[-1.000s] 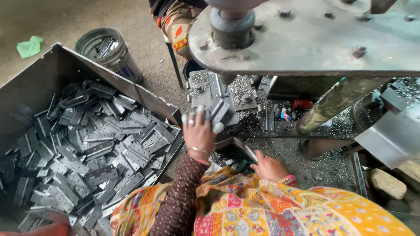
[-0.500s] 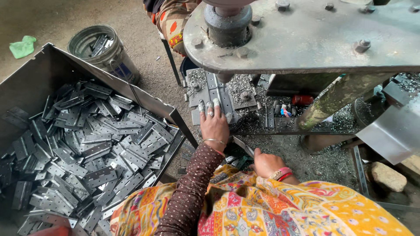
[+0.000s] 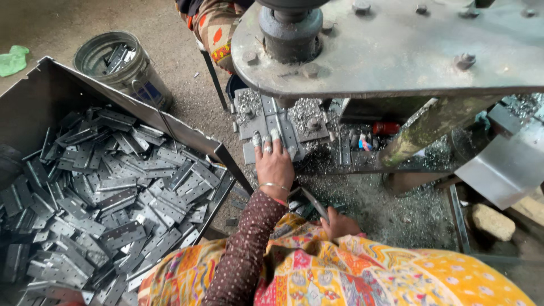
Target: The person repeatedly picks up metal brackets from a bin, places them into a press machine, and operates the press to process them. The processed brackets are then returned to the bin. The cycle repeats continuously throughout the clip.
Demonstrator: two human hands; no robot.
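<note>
My left hand [image 3: 275, 164] reaches forward in a brown dotted sleeve. Its fingers lie flat on a grey metal plate [image 3: 266, 126] on the press bed [image 3: 317, 133], right under the dark round ram [image 3: 290, 28]. My right hand [image 3: 340, 224] stays low by my lap, half hidden by my yellow patterned clothing. Its fingers curl around the end of a thin dark metal bar [image 3: 310, 203]. Metal shavings cover the bed around the plate.
A big open metal box [image 3: 170, 127] at left is heaped with grey punched plates [image 3: 113, 198]. A round tin bucket [image 3: 122, 62] with more plates stands behind it. The press's thick steel top [image 3: 408, 51] overhangs. Another person's patterned clothing [image 3: 212, 25] shows at the top.
My left hand has carried the plate forward from near the box edge and set it under the ram. My right hand has drawn back a little towards my lap.
</note>
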